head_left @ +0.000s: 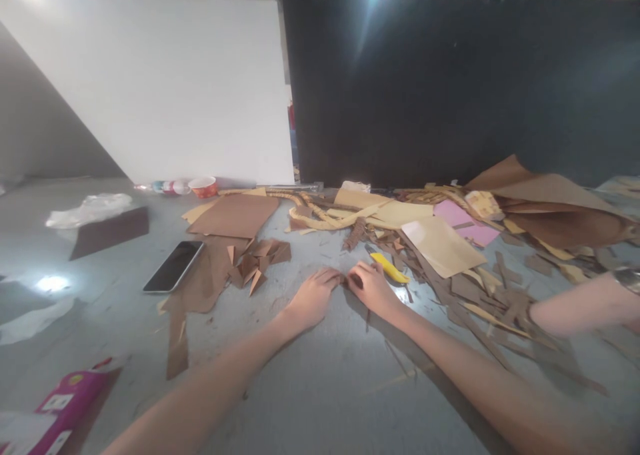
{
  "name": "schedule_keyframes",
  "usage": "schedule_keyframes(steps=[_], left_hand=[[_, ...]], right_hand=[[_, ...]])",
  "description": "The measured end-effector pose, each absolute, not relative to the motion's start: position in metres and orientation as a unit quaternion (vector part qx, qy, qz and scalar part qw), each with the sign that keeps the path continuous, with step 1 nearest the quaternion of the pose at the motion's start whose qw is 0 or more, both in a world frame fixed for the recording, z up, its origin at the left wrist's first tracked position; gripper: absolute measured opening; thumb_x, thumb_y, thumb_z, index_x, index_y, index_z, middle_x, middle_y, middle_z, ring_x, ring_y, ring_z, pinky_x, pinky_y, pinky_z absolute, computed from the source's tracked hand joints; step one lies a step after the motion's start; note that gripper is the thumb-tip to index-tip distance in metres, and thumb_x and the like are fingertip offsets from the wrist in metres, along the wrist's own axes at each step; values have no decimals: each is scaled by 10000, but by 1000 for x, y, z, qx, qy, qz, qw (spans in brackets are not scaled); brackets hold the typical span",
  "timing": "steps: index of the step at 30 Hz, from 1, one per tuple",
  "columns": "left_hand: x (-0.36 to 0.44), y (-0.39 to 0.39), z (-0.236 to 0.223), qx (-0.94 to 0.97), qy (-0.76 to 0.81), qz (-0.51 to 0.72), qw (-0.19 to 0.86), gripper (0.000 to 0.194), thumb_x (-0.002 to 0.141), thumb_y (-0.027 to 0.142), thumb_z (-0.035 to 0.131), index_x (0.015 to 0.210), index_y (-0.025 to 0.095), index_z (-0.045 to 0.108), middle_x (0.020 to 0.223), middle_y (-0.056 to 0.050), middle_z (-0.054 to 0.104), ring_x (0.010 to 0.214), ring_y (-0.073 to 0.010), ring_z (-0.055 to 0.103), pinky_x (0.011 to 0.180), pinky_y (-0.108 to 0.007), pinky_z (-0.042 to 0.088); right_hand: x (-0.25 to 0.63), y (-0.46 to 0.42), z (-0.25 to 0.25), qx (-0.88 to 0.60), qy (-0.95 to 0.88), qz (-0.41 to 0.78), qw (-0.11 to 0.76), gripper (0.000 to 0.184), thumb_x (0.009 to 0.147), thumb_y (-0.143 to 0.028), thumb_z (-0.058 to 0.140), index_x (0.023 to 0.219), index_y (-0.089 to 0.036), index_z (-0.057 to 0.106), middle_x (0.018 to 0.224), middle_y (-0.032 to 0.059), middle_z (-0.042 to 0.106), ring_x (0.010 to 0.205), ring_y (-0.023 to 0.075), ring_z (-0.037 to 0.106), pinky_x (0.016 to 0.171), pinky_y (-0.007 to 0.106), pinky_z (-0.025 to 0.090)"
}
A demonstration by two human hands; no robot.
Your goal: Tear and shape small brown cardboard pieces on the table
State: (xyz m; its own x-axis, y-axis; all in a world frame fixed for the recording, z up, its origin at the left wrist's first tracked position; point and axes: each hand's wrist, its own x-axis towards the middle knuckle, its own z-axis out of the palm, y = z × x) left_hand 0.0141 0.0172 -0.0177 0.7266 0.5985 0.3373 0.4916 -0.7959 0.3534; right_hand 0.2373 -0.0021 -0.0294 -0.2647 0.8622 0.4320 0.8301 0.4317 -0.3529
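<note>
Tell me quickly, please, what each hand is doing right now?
Left hand: fingers curled, pinching one end of a small dark brown paper scrap.
Right hand: fingers curled, pinching the scrap's other end, beside a yellow utility knife.

Both bare arms are reaching forward and coming close together in the middle. The left hand (314, 297) is lying palm down with its fingers curled. The right hand (373, 287) is lying just beside it, fingers bent, and the fingertips are almost meeting.
</note>
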Motion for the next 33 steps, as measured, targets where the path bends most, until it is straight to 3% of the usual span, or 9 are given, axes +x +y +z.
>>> schedule_keyframes(steps=[12,17,20,26,29,33], left_hand=[[17,12,-4,933,278,201,112,554,871,-35,431,1353,169,612,1370,-139,667,1372,-259,586,1163,-478,520],[18,11,-8,938,280,188,76,540,854,-42,458,1323,157,636,1366,-155,661,1365,-279,593,1159,-470,523],[18,10,-11,937,289,185,69,560,842,-45,474,1343,155,624,1364,-161,658,1354,-285,600,1152,-471,528],[18,10,-12,937,293,177,69,573,825,-37,488,1353,144,619,1385,-165,651,1363,-289,592,1164,-467,513],[18,11,-12,936,294,176,74,574,824,-34,483,1357,129,617,1375,-169,655,1367,-290,583,1163,-467,509],[17,11,-12,935,295,180,78,601,808,-37,489,1362,157,619,1375,-152,654,1367,-285,576,1168,-475,499]], right_hand=[[238,2,-31,-534,-794,58,284,160,1085,-247,551,956,-212,640,967,39,647,840,196,639,764,315,466],[235,-4,-27,-534,-794,15,291,179,1095,-281,533,994,-218,667,950,47,665,810,205,652,733,323,480],[233,-12,-21,-524,-799,-30,294,280,1122,-314,472,1029,-225,720,918,62,696,833,218,666,762,333,477],[232,-21,-20,-504,-834,-80,209,445,1121,-258,441,819,-203,764,689,41,691,690,192,652,759,348,414],[230,-20,-23,-527,-820,-103,198,485,1103,-252,481,694,-202,737,644,42,694,652,187,647,765,361,399],[228,-19,-25,-529,-811,-134,208,459,1074,-214,513,668,-202,725,633,48,697,652,197,642,778,374,390]])
